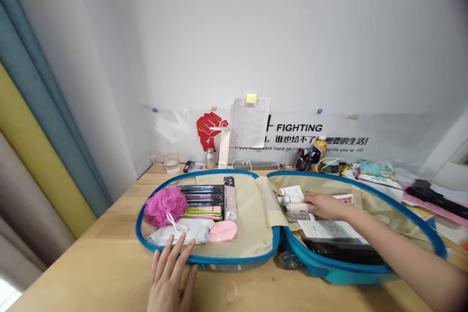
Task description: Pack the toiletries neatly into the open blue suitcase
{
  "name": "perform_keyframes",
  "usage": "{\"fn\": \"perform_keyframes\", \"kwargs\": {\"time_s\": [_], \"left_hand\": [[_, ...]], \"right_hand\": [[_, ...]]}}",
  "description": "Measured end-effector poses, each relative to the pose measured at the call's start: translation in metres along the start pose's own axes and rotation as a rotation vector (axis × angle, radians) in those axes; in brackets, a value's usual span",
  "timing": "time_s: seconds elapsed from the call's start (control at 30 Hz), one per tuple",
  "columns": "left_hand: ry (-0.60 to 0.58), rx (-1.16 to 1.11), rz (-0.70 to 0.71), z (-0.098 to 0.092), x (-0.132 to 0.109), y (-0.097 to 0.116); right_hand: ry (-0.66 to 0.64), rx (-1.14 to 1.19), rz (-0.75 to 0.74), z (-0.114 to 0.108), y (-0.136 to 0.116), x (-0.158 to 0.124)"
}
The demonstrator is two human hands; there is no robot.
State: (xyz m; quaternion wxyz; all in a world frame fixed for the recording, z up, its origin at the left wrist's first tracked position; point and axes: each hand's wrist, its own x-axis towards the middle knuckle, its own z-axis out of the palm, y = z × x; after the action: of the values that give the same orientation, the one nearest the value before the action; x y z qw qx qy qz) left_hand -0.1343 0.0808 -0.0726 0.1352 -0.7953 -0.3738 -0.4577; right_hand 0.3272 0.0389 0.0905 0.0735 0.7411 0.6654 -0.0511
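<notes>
A right hand (323,206) lies palm down on a cluster of small white tubes and bottles (290,200) in the right half of an open travel case (234,259). Its grip is narrow, with the fingers close together, and I cannot tell whether it holds one of them. The case lies opened flat on a wooden table (91,273), with a blue zip rim and beige lining. Below that hand are a printed paper (329,229) and a black pouch (340,251). The left half holds a pink bath puff (165,206), flat black packs (201,196), a white packet (179,233) and a pink oval sponge (223,230). The left hand (170,275) rests at the near rim, its grip wide, fingers spread and not holding anything. Beyond the case stand a glass of water (171,163), a metal bottle (210,158) and a power strip (256,165), before a clear wall sheet (292,129) printed with a red fist and "FIGHTING"
</notes>
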Motion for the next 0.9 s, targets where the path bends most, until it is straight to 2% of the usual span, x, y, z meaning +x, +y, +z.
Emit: {"fn": "perform_keyframes", "kwargs": {"time_s": [0.23, 0.37, 0.47, 0.57, 0.73, 0.83, 0.9], "left_hand": [[-0.008, -0.006, -0.025, 0.004, -0.004, -0.002], [-0.016, -0.02, -0.061, 0.008, -0.008, -0.003], [-0.013, -0.025, -0.066, 0.009, -0.008, -0.002], [-0.008, -0.021, -0.055, 0.008, -0.007, -0.001], [-0.011, 0.02, -0.031, 0.005, -0.004, 0.0], [-0.014, 0.039, -0.002, 0.004, -0.002, 0.001], [-0.007, 0.044, -0.004, 0.004, -0.001, 0.001]], "right_hand": [[0.039, 0.102, 0.1, -0.026, 0.005, -0.011], [0.092, 0.163, 0.121, -0.05, -0.013, -0.016], [0.097, 0.217, 0.074, -0.059, -0.051, -0.01], [0.079, 0.233, -0.023, -0.055, -0.109, 0.003], [0.03, 0.15, -0.187, -0.03, -0.208, 0.03], [0.012, 0.087, -0.237, -0.013, -0.251, 0.045], [0.01, 0.051, -0.252, -0.004, -0.271, 0.052]]}}
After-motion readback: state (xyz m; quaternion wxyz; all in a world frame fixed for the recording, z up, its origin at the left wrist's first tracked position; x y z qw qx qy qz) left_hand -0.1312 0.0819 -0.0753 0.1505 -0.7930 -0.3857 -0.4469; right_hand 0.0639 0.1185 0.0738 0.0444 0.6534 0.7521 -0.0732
